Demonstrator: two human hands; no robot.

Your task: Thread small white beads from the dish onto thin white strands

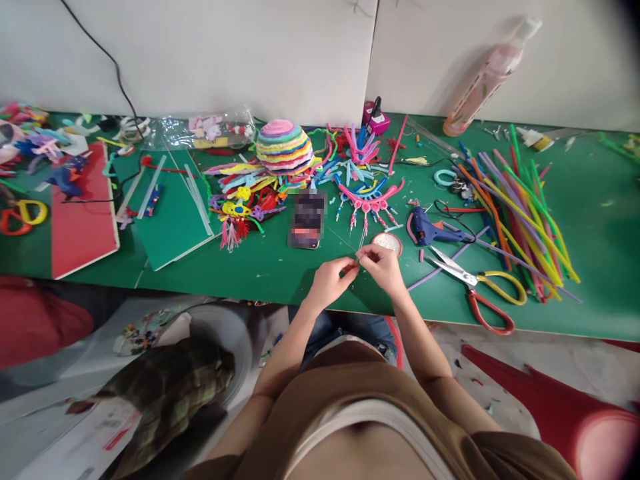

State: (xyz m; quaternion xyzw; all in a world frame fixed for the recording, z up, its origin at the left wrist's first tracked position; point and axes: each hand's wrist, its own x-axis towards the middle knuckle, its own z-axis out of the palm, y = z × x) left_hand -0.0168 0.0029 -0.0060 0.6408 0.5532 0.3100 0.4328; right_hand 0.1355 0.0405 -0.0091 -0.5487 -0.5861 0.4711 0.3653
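Note:
Near the table's front edge, my left hand (333,279) and my right hand (383,267) meet with fingertips pinched together. Between them run thin whitish threads (361,241), and each hand seems closed on these; their ends are hidden by the fingers. Just beyond lies a pink pipe-cleaner piece (370,202) with coiled rounds and beaded strands hanging toward me. A round dish of small white beads (387,244) sits right behind my right hand. To the left of the threads lies a phone (307,220), its screen blurred.
On the right are large scissors (470,279) with open blades, a blue glue gun (433,228) and a heap of pipe cleaners (525,223). A striped woolly ball (284,148) stands at the back. Green (173,217) and red (83,220) boards lie left; a bottle (487,80) leans on the wall.

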